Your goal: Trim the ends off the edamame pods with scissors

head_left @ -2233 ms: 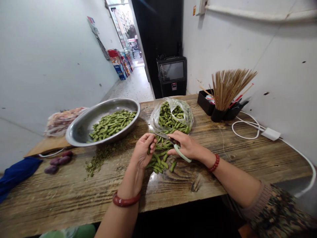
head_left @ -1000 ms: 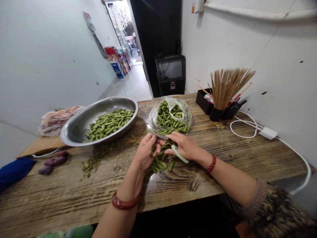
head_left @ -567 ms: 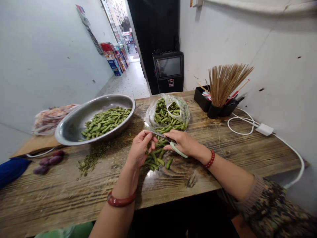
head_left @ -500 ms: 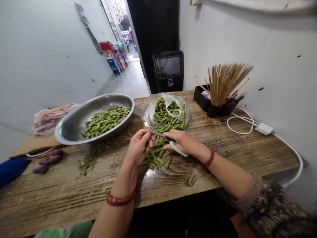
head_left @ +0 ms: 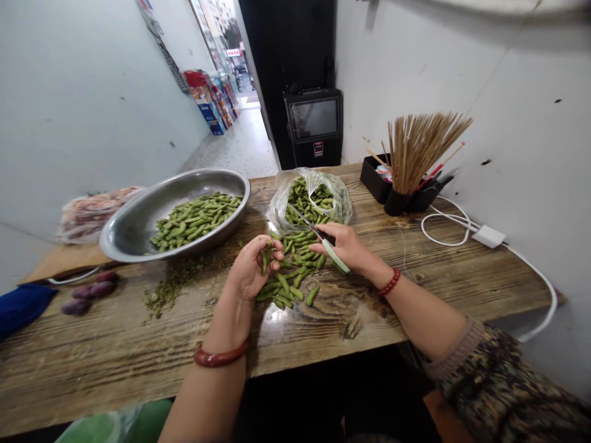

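Green edamame pods [head_left: 266, 258] are held in my left hand [head_left: 249, 267], its fingers curled around them. My right hand [head_left: 344, 246] grips scissors [head_left: 333, 253] with pale green handles, the blades pointing up and left, apart from the left hand. Below and between the hands lies a loose pile of pods [head_left: 290, 286] on the wooden table. Behind it, a clear plastic bag [head_left: 344, 200] lies open with more pods spilling toward me. A wide metal basin [head_left: 138, 212] at the left holds many pods.
Small green trimmings [head_left: 168, 292] are scattered in front of the basin. Several purple-red bulbs [head_left: 90, 292] lie at the left, near a blue cloth [head_left: 23, 307]. At the back right stand a black holder of wooden skewers [head_left: 398, 202] and a white cable with an adapter [head_left: 488, 236].
My right hand has drawn the scissors away from my left hand, and their blades now point farther up. My left hand has moved slightly left and turned, showing the pods in it.
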Demonstrator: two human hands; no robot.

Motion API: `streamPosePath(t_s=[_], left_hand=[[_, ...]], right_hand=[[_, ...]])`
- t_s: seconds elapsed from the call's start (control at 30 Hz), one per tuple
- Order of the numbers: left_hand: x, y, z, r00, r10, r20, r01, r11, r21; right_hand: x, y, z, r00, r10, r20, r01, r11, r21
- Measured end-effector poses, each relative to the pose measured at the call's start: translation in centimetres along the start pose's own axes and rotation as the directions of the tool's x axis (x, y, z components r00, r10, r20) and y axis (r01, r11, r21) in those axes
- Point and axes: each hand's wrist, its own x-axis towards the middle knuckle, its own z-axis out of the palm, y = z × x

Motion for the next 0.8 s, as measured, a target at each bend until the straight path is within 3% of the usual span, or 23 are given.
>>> streamPosePath(t_s=[0.13,0.23,0.33,0.4,0.47,0.53,0.6,0.7,0.8], left_hand=[[0.0,-0.1,0.0,0.999,0.042,0.015,-0.042,0.998,0.056],[0.3,-0.9,0.0,0.992,0.125,0.013,-0.12,0.915,0.386],[0.8,-2.1,-0.1,0.954,0.269,0.135,-0.272,0.577,0.77],[1.1,-2.7,-0.3,0.922,0.281,0.266,-0.358,0.361,0.861],[1.2,-3.0,-0.6,0.904,0.265,0.336,-0.403,0.265,0.876],[1.3,-2.9,-0.6,0.892,0.303,0.335,-0.418,0.275,0.866],[1.1,-2.6,-0.4,0.887,0.367,0.281,-0.411,0.349,0.842],[0.6,-1.9,0.1,0.918,0.366,0.152,-0.349,0.566,0.747],[-0.1,-1.3,0.6,0.974,0.214,0.073,-0.219,0.812,0.542]], right_hand=[[0.0,0.0,0.1,1.0,-0.011,-0.008,0.011,1.0,0.003],[0.0,0.0,0.1,1.0,-0.018,-0.011,0.018,1.0,-0.011],[0.0,-0.1,0.0,0.999,-0.026,0.018,0.027,0.999,-0.025],[0.0,-0.2,0.0,0.999,-0.033,0.033,0.034,0.999,-0.033],[0.0,-0.3,0.0,0.999,-0.035,0.038,0.036,0.999,-0.033],[0.0,-0.4,-0.1,0.999,-0.03,0.045,0.031,0.999,-0.025],[0.0,-0.6,-0.1,0.998,-0.022,0.051,0.023,1.0,-0.017],[0.0,-0.8,-0.2,0.998,-0.01,0.057,0.011,1.0,-0.016],[0.0,-1.0,-0.1,0.998,-0.01,0.065,0.011,1.0,-0.006]])
